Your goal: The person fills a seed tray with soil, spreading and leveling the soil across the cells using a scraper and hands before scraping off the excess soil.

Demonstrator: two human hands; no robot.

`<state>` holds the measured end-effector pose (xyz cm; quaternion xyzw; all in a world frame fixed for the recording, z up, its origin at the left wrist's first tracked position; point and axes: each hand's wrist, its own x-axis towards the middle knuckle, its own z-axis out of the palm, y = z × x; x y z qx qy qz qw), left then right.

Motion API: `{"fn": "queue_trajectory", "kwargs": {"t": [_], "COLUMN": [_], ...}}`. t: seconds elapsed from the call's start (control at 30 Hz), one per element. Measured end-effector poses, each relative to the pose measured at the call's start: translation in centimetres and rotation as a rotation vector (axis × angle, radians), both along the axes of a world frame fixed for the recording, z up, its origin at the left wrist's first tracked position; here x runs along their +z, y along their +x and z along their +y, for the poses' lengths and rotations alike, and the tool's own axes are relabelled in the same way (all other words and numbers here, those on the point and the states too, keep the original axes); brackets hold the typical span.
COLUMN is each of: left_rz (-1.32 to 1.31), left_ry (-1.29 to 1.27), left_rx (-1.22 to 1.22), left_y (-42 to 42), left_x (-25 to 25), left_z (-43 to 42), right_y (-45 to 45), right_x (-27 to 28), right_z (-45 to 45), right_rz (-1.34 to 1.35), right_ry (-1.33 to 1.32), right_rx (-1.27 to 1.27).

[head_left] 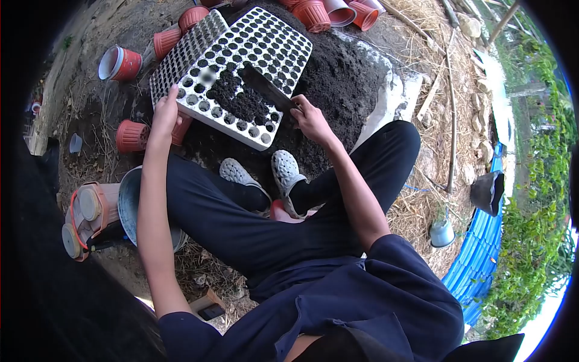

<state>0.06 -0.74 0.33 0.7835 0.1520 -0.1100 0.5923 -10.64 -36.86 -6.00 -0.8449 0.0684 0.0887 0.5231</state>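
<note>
Head view: at twelve o'clock, a blade (pixel 267 88) is held tight by the right hand (pixel 312 122). At ten, the white tray (pixel 234 132) is gripped by the left hand (pixel 164 114).

So the cell tray (pixel 265 45) sat right in front of the shoes (pixel 288 166), with loose soil (pixel 238 104) spread over its near half and a flat blade (pixel 269 90) reaching in over that from the right. Right hand (pixel 310 120) was on the blade's near end, left hand (pixel 166 114) at the tray's left corner. A second tray (pixel 190 54) was just to the left. The big soil pile (pixel 344 78) lay along the right side, then straw (pixel 428 160) further out. Some pots (pixel 312 16) were past the far end, plus a bucket (pixel 128 208) beside the left leg (pixel 208 196).
</note>
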Motion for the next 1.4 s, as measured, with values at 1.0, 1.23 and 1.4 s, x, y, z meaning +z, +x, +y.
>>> {"fn": "queue_trajectory", "kwargs": {"t": [1.0, 1.23, 1.4], "left_rz": [-0.027, 0.000, 0.021], "left_ry": [-0.037, 0.000, -0.013], "left_rx": [-0.014, -0.003, 0.001], "left_y": [0.8, 0.9, 0.7], "left_x": [-1.7, -1.9, -1.5], "left_z": [0.8, 0.9, 0.6], "right_y": [1.7, 0.7, 0.0], "right_x": [-0.4, -0.2, 0.1], "right_z": [3.2, 1.5, 0.3], "right_rz": [-0.371, -0.421, -0.355], "right_ry": [-0.060, -0.079, -0.137], "right_rx": [0.110, 0.209, 0.183]}}
